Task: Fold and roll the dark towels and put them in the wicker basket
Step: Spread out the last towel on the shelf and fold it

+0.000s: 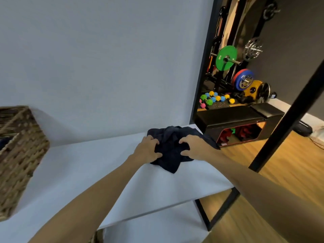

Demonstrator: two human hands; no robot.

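Two hands: both reach forward onto one crumpled dark towel at the table's far right corner
Wall: pale, plain, rising directly behind the table
Table: covered in a white sheet, with a black metal leg showing at the right end
Floor: light wood planks, to the right of the table
Wicker basket: large, woven, brown, standing at the left end of the table, partly cut by the frame edge and well apart from the towel; something dark shows inside at its left side, too little of it visible to identify
Bench: black padded, low, on the floor beyond the table's right end
Weight plates: green, blue, red and yellow discs on racks behind the bench, with small coloured dumbbells on the floor
Dark towel: navy, bunched and wrinkled, lying on the sheet near the far right corner, one edge hanging over the table end
Left hand: fingers curled into the towel's left side, gripping the fabric
Right hand: fingers curled into the towel's right side, gripping the fabric
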